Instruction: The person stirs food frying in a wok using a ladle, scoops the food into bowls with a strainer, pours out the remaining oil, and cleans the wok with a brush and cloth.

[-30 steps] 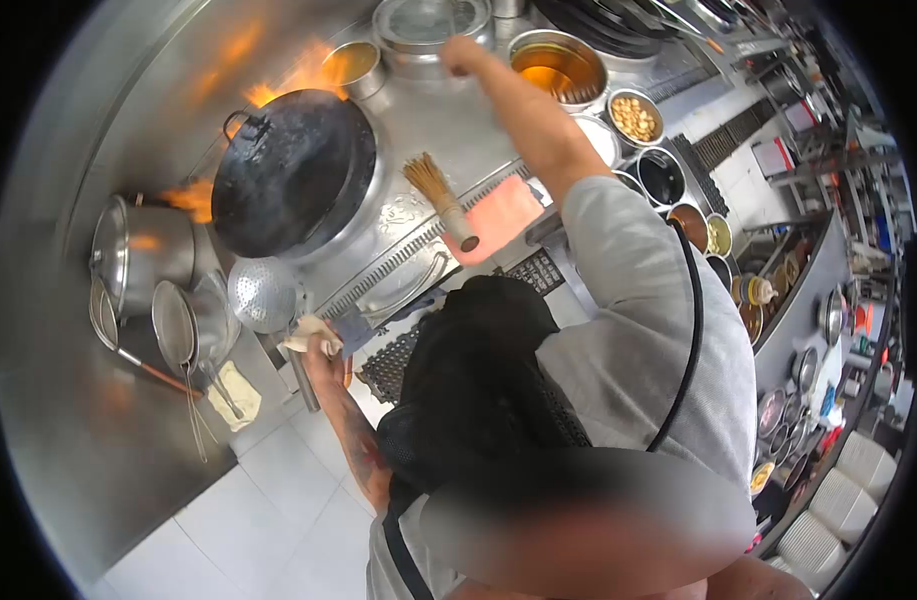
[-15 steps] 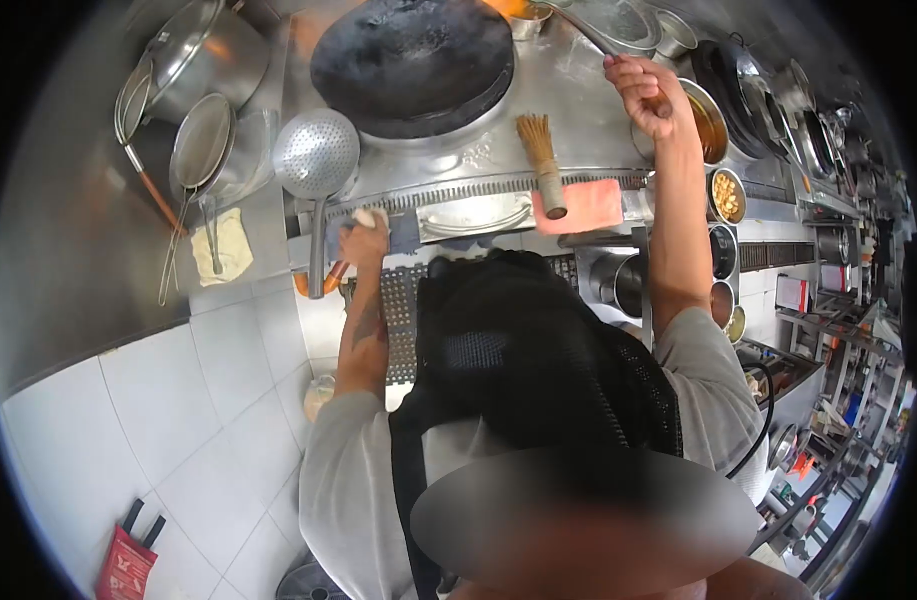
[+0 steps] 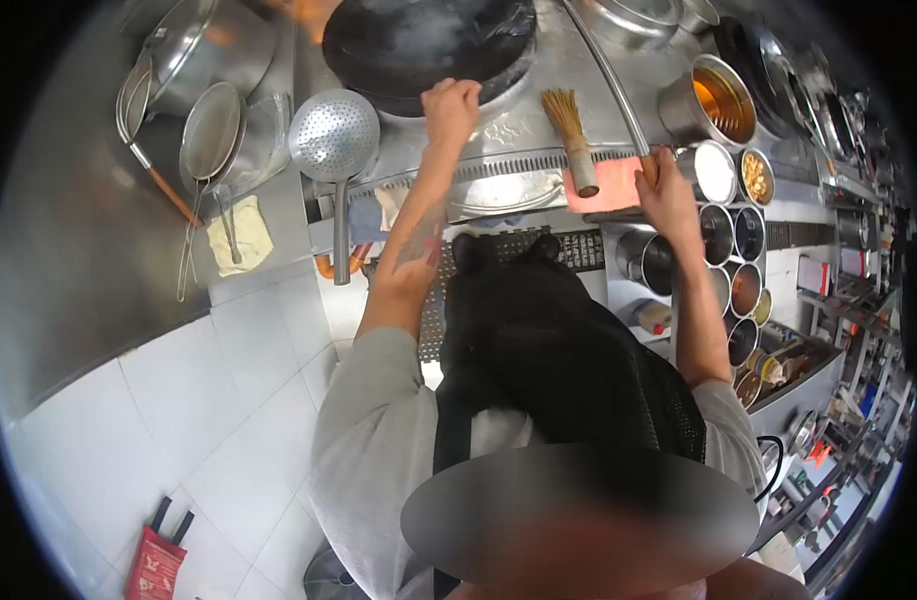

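My left hand (image 3: 450, 108) is at the near rim of a dark, smoking wok (image 3: 428, 55). Its fingers are curled down, and what they grip, if anything, is hidden. In my right hand (image 3: 668, 193) is the wooden grip of a long-handled ladle (image 3: 608, 75); its metal shaft runs up past the top edge, and its bowl is out of view. Just left of that hand a bamboo wok brush (image 3: 573, 145) rests over a pink cloth (image 3: 613, 187). A perforated skimmer (image 3: 334, 137) lies left of my left arm, near a whitish cloth (image 3: 390, 205).
Mesh strainers (image 3: 210, 135) and a big pot (image 3: 218, 55) stand to the left. On the right are a pot of orange liquid (image 3: 713, 100), a bowl of light-brown pieces (image 3: 755, 178) and several round containers (image 3: 745, 285). A red pouch (image 3: 158, 565) lies low on the left.
My left hand has let go of the whitish cloth and moved up to the wok rim. My right hand has come down, drawing the ladle back. The view has shifted slightly.
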{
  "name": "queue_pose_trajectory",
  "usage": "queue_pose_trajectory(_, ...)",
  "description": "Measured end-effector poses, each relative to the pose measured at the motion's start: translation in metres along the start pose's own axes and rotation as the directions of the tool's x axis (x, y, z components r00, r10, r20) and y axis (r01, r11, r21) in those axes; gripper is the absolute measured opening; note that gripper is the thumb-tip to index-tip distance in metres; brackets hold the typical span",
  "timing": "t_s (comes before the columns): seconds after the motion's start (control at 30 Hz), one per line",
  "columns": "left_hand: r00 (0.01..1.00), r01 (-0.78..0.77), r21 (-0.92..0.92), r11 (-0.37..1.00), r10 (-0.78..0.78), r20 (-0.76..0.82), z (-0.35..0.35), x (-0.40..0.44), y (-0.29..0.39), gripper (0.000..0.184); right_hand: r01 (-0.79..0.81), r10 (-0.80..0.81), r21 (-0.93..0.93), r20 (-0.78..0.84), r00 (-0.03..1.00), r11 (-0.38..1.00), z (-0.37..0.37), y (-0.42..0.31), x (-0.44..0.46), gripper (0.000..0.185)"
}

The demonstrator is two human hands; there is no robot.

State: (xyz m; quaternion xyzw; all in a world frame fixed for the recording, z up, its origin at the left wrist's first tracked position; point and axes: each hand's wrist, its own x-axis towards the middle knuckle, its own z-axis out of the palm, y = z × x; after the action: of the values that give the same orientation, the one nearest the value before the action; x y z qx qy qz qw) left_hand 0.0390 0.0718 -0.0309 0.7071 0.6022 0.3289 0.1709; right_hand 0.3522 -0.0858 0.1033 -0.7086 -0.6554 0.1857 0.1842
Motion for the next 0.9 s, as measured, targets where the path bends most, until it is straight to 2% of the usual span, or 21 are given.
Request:
queue_pose_trajectory(0.03,0.997,-0.029,-0.018,0.999,0.027,-0.078,0.004,-0.008,0.001,0.024,-0.034,0.036,0.026,-0.106,0.994,0.999,0.013,0.012,-0.016,0.031)
queue_pose_trajectory(0.07,0.847,-0.29,0.192,0.937,0.345,-0.405,-0.002,-0.018,0.023,0.022,-0.086,0.098,0.132,-0.087,0.991,0.988,0.027,0.027,-0.031,0.034)
queue_pose_trajectory(0.1,0.845,-0.384,0.179,0.906,0.423,-0.326,-0.006,-0.035,0.049,0.022,-0.179,0.166,0.198,0.081,0.983,0.964,0.051,0.068,-0.04,0.033)
queue_pose_trajectory(0.13,0.822,-0.491,0.152,0.858,0.514,-0.244,-0.011,-0.056,0.078,0.021,-0.47,0.318,0.46,0.37,0.873,0.753,0.056,0.075,-0.054,0.028)
queue_pose_trajectory(0.17,0.898,-0.43,-0.139,0.892,0.438,0.031,-0.009,-0.092,0.107,0.019,-0.307,0.29,0.259,0.103,0.951,0.916,0.067,0.076,-0.073,0.021)
queue_pose_trajectory(0.2,0.812,-0.339,-0.237,0.91,0.41,0.415,0.024,-0.127,0.096,0.022,-0.277,0.264,0.23,0.085,0.961,0.933,0.08,0.09,-0.089,0.02)
queue_pose_trajectory(0.23,0.685,-0.151,-0.418,0.896,0.4,0.609,0.052,-0.157,0.099,0.033,-0.124,0.118,0.079,0.078,0.99,0.989,0.102,0.122,-0.099,0.02)
queue_pose_trajectory(0.27,0.562,0.009,-0.471,0.882,0.385,0.732,0.077,-0.181,0.099,0.044,-0.306,0.276,0.161,0.185,0.943,0.938,0.105,0.131,-0.102,0.017)
queue_pose_trajectory(0.3,0.58,-0.145,-0.392,0.909,0.399,0.71,0.113,-0.202,0.077,0.051,-0.333,0.319,0.051,0.189,0.929,0.941,0.121,0.144,-0.102,0.019)
queue_pose_trajectory(0.33,0.6,-0.297,-0.313,0.902,0.431,0.674,0.155,-0.216,0.054,0.059,-0.347,0.342,0.065,0.077,0.937,0.936,0.123,0.142,-0.102,0.026)
queue_pose_trajectory(0.37,0.568,-0.223,-0.131,0.966,0.238,0.788,0.184,-0.217,0.041,0.076,-0.42,0.397,0.065,0.223,0.89,0.905,0.118,0.14,-0.093,0.047)
queue_pose_trajectory(0.4,0.619,-0.241,-0.074,0.968,0.212,0.756,0.205,-0.219,0.035,0.087,-0.304,0.295,0.003,0.225,0.929,0.953,0.103,0.124,-0.093,0.066)
queue_pose_trajectory(0.43,0.576,-0.224,0.004,0.975,0.129,0.807,0.224,-0.218,0.033,0.094,-0.338,0.345,-0.083,0.096,0.934,0.938,0.093,0.104,-0.092,0.078)
queue_pose_trajectory(0.5,0.596,-0.36,0.059,0.931,0.181,0.782,0.251,-0.225,0.043,0.092,-0.352,0.353,0.027,-0.011,0.936,0.935,0.052,0.069,-0.094,0.071)
queue_pose_trajectory(0.53,0.611,-0.417,0.093,0.904,0.203,0.765,0.265,-0.226,0.041,0.092,-0.34,0.341,0.125,0.011,0.94,0.932,0.047,0.071,-0.099,0.066)
queue_pose_trajectory(0.6,0.557,-0.491,0.068,0.869,0.253,0.791,0.273,-0.22,0.047,0.091,-0.308,0.326,0.326,-0.003,0.945,0.894,0.05,0.07,-0.116,0.05)
queue_pose_trajectory(0.67,0.464,-0.502,0.023,0.864,0.247,0.851,0.287,-0.207,0.04,0.09,-0.394,0.433,0.356,-0.032,0.901,0.847,0.065,0.077,-0.155,0.045)
queue_pose_trajectory(0.73,0.327,-0.437,-0.036,0.899,0.196,0.925,0.305,-0.193,0.029,0.089,-0.645,0.662,0.25,0.022,0.749,0.722,0.075,0.072,-0.212,0.044)
queue_pose_trajectory(0.77,0.242,-0.388,-0.055,0.92,0.16,0.957,0.314,-0.186,0.028,0.088,-0.786,0.799,0.228,0.055,0.599,0.574,0.104,0.078,-0.243,0.045)
queue_pose_trajectory(0.8,0.15,-0.327,-0.065,0.943,0.12,0.981,0.322,-0.182,0.035,0.088,-0.835,0.867,0.264,-0.012,0.497,0.483,0.128,0.075,-0.283,0.047)
queue_pose_trajectory(0.9,-0.12,-0.23,-0.073,0.97,0.046,0.992,0.341,-0.194,0.049,0.086,-0.951,0.994,0.307,0.089,0.06,0.03,0.191,0.035,-0.393,0.048)
